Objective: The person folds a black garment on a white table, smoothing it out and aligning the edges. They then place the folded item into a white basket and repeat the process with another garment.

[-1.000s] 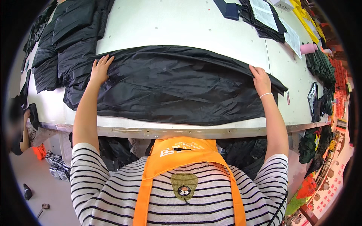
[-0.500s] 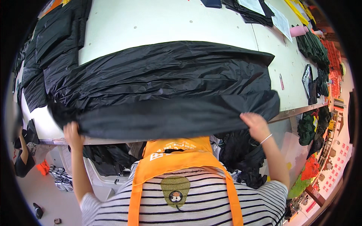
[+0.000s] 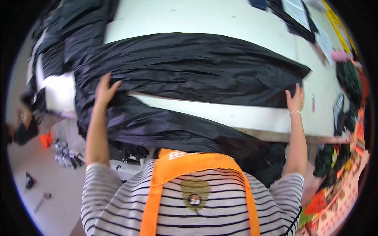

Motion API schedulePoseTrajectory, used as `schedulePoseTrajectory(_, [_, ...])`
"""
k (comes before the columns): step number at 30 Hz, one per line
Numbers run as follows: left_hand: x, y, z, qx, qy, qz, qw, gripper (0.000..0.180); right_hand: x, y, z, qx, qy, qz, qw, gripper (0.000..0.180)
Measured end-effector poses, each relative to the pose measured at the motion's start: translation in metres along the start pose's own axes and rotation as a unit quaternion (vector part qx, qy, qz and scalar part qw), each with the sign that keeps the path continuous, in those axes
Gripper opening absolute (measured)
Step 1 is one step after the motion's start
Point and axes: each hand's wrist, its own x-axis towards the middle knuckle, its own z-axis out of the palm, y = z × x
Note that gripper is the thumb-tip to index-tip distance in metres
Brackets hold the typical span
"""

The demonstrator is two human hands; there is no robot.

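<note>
A pair of shiny black trousers (image 3: 197,63) lies lengthwise over the white table, its two legs joined at the left. The far leg is spread flat but wrinkled. The near leg (image 3: 169,126) droops over the table's front edge toward my apron, with a strip of white tabletop showing between the legs. My left hand (image 3: 104,90) rests on the cloth near the joined end, thumb and fingers apart. At the far leg's right end, my right hand (image 3: 295,99) touches the corner of the hem, fingers spread.
Black garments (image 3: 84,35) are piled at the back left. Dark cloth with papers (image 3: 295,13) lies at the back right, near a pink roll (image 3: 340,56). A small pink-handled tool (image 3: 313,103) sits right of my right hand. Another person's arm (image 3: 26,116) shows at far left.
Both hands let go of the near leg and moved away from me onto the table. The near leg dropped toward me, and a gap opened between the legs. The view shifted slightly.
</note>
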Motion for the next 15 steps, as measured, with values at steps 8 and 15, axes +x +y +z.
schedulePoseTrajectory(8, [-0.042, 0.064, 0.006, 0.033, 0.201, -0.021, 0.979, 0.101, 0.062, -0.303, 0.007, 0.192, 0.028, -0.272, 0.943, 0.029])
schedulePoseTrajectory(15, [-0.052, 0.076, 0.029, -0.057, 0.156, -0.143, 0.976, 0.094, 0.104, -0.455, 0.067, 0.099, -0.133, -0.301, 0.939, 0.023])
